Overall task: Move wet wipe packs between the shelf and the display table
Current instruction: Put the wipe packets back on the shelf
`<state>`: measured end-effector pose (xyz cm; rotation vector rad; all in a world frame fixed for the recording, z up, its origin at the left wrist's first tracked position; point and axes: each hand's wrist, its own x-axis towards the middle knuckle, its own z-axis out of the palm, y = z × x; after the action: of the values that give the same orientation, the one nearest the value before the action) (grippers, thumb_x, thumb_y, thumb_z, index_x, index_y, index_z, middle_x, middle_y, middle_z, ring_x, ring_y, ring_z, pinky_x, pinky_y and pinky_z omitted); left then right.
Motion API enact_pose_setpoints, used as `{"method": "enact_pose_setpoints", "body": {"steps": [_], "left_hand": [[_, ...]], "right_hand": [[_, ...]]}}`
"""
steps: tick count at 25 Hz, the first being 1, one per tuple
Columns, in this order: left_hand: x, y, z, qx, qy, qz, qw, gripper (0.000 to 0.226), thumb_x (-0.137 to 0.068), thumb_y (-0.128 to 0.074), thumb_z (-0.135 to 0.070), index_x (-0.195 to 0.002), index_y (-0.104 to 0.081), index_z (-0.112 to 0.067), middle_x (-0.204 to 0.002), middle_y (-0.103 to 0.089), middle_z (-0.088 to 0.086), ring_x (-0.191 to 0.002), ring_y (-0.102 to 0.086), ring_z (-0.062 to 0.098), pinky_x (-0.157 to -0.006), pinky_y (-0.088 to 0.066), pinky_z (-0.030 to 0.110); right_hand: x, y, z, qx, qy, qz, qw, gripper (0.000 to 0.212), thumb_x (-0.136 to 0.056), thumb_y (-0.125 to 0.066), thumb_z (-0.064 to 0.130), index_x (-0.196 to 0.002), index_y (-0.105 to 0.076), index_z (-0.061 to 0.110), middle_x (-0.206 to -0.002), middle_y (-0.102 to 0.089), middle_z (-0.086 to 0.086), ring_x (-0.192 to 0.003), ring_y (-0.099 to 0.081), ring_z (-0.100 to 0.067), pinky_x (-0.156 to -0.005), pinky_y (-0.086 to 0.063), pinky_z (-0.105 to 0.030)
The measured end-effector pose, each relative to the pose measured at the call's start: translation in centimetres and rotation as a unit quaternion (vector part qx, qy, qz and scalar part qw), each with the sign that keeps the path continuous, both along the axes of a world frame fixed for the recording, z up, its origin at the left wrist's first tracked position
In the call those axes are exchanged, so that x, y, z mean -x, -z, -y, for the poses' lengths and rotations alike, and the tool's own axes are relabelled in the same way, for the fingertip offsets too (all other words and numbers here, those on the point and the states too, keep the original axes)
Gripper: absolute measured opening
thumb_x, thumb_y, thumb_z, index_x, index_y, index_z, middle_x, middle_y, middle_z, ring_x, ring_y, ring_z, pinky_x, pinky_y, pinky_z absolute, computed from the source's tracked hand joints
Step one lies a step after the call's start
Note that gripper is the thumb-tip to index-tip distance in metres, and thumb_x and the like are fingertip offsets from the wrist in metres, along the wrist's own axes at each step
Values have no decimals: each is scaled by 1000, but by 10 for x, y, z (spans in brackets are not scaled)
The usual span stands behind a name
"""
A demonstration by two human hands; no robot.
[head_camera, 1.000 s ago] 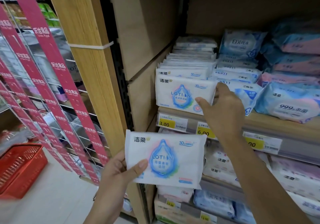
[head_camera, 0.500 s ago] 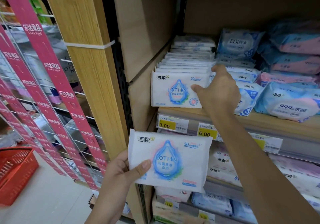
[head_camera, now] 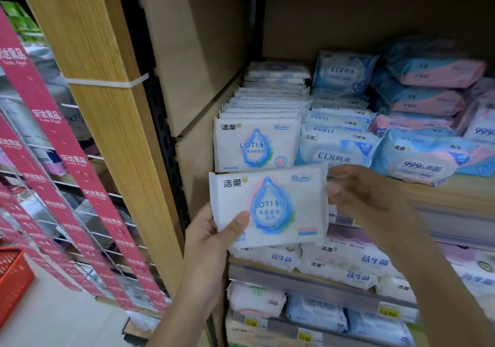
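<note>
Left hand (head_camera: pixel 206 239) clamped on wet wipe pack (head_camera: pixel 270 207): thumb on front lower-left corner, fingers behind. Right hand (head_camera: pixel 361 196) blurred at pack's right edge; pinching or only near, cannot tell. Pack in air just before shelf (head_camera: pixel 455 196), below upright row of same packs (head_camera: pixel 257 148). Likely light, soft, squashy, film slick; better pinch across sealed side edges than one corner.

A white wet wipe pack (head_camera: pixel 270 210) with a blue LOTION droplet hangs face-out, slightly tilted, just before the shelf (head_camera: pixel 455 195) edge. A row of matching packs (head_camera: pixel 257 145) stands upright at the shelf's left end, and the rearmost seem to lie flat.
</note>
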<state>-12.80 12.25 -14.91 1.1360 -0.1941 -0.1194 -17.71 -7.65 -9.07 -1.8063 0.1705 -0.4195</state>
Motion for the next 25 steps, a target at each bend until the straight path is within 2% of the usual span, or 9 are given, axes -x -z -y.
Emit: {"method": "enact_pose_setpoints", "body": {"steps": [5,7,9,11,14,16,18,20,25], "left_hand": [[-32,-12,29,-37,-112,85,989,38,-83,-66,-6,-114,-50,-21,-104,-72,-8,-98,-67,7,-76,-56,24],[-45,-16,34,-143,-204,144,958,43,-85,-67,-11,-121,-47,-22,-109,-65,-17,-96,-61,-7,-81,-49,10],[-53,-16,38,-256,-278,198,904,48,-87,-64,-13,-130,-45,-13,-117,-58,-10,-99,-54,-6,-81,-37,-1],[-63,-12,42,-315,-309,241,864,56,-88,-61,-9,-138,-37,-5,-134,-50,6,-120,-47,11,-95,-33,7],[-74,-6,42,-318,-298,248,865,71,-87,-60,-4,-146,-21,-11,-149,-35,9,-136,-35,22,-112,-28,29],[-76,-4,39,-307,-310,259,862,66,-86,-60,-3,-143,-28,-16,-147,-38,8,-134,-38,19,-110,-35,32],[-71,2,38,-355,-357,318,804,49,-86,-60,0,-132,-44,-9,-141,-42,15,-130,-39,19,-108,-29,12],[-71,8,38,-395,-365,349,767,37,-87,-59,1,-123,-54,-6,-140,-45,18,-129,-43,23,-107,-22,6],[-77,5,40,-426,-334,298,787,41,-89,-57,0,-129,-54,-9,-144,-44,16,-127,-48,28,-99,-19,5]], "right_hand": [[-22,8,-1,114,82,45,989,35,-77,-74,13,-101,-56,31,-84,-69,13,-75,-64,-1,-68,-54,-18],[-42,6,-6,129,103,81,983,34,-78,-74,15,-102,-55,29,-82,-66,17,-73,-61,2,-67,-51,-13],[-60,11,-11,121,117,97,981,31,-79,-73,16,-102,-56,28,-81,-64,20,-73,-60,5,-68,-49,-12],[-74,17,-16,102,139,104,979,30,-80,-72,15,-105,-58,24,-81,-61,22,-73,-59,11,-67,-47,-6],[-85,27,-17,85,162,117,976,31,-80,-72,11,-109,-61,15,-79,-59,25,-70,-58,15,-65,-44,-1],[-88,34,-19,100,175,130,971,33,-79,-73,11,-110,-61,14,-79,-60,22,-71,-60,8,-67,-49,-7],[-87,43,-22,126,197,151,960,40,-78,-74,12,-115,-58,13,-84,-63,9,-72,-62,-4,-71,-54,-21],[-87,50,-24,151,209,178,950,46,-79,-73,11,-121,-54,11,-91,-62,-1,-77,-62,-14,-73,-56,-32],[-93,52,-24,219,228,194,929,42,-81,-70,12,-121,-57,11,-90,-65,-5,-78,-64,-23,-68,-57,-45]]}}
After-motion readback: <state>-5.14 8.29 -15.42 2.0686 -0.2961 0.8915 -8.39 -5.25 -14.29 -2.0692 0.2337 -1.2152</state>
